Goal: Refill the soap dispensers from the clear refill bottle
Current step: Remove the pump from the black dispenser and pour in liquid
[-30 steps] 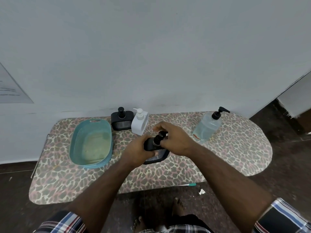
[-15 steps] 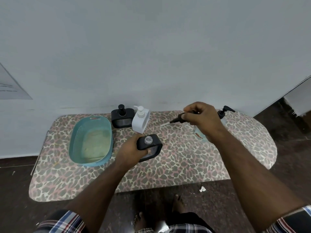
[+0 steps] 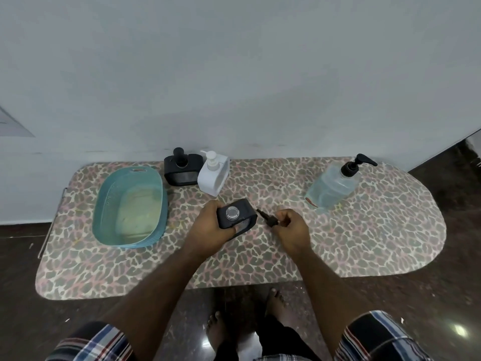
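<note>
Leopard-print tabletop (image 3: 364, 243) against a pale wall. Near its middle, the left hand (image 3: 208, 230) grips a black dispenser (image 3: 240, 217) whose round neck stands uncapped. Just beside it, the right hand (image 3: 291, 230) pinches the removed black pump (image 3: 269, 218), tube pointing toward the dispenser. Farther back stand a white dispenser (image 3: 212, 175) and a second black dispenser (image 3: 181, 170), touching. The clear refill bottle (image 3: 331, 188) stands far right, a teal basin (image 3: 104, 209) left.
</note>
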`<state>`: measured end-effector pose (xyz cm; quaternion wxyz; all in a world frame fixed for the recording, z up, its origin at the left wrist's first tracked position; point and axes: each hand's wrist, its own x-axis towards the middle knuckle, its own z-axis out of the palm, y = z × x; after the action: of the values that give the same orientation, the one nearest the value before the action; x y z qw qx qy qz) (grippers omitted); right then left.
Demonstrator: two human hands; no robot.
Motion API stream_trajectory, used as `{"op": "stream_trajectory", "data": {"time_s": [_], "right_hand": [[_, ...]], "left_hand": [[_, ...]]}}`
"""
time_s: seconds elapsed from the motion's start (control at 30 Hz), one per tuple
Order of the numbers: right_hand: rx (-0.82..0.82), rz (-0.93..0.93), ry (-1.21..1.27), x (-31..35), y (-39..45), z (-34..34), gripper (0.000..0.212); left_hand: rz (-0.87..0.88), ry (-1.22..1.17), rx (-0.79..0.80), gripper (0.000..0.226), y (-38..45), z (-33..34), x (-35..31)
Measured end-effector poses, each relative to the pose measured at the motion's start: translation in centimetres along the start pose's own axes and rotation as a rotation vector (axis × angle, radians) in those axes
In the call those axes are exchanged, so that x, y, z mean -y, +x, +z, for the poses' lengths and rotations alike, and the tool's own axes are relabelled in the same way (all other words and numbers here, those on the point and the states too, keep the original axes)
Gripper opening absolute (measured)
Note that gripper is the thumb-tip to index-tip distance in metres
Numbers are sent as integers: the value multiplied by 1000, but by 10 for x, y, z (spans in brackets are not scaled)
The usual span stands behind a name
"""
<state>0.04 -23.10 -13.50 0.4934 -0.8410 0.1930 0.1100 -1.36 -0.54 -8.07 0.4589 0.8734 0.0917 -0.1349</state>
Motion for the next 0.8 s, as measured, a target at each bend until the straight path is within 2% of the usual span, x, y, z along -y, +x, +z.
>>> {"op": "stream_trajectory", "data": {"time_s": [0.1, 0.2, 0.3, 0.37, 0.5, 0.6, 0.67, 0.73, 0.8], "right_hand": [[59, -56, -144, -11, 3, -3, 20], [34, -68, -122, -13, 3, -15, 26], [-75, 16, 27, -18, 0, -36, 32], [-216, 78, 125, -21, 0, -55, 30], [-391, 97, 207, -12, 8, -96, 53], [-370, -2, 212, 2, 26, -121, 87], [-318, -57, 202, 13, 38, -130, 98], [-240, -79, 225, 22, 47, -135, 94], [-199, -97, 219, 26, 55, -136, 84]], "left_hand": [[-6, 13, 35, 40, 1, 6, -1], [-22, 26, 68, 42, -1, 11, 0], [-30, 37, 87, 44, -5, 14, 1], [-36, 46, 105, 48, -5, 15, 1], [-33, 43, 151, 65, -2, 13, 0], [-45, -8, 202, 86, -1, 6, -8], [-72, -17, 236, 89, -2, 0, -13], [-95, -4, 202, 82, -3, -7, -21], [-72, -33, 57, 65, -4, -12, -36]]}}
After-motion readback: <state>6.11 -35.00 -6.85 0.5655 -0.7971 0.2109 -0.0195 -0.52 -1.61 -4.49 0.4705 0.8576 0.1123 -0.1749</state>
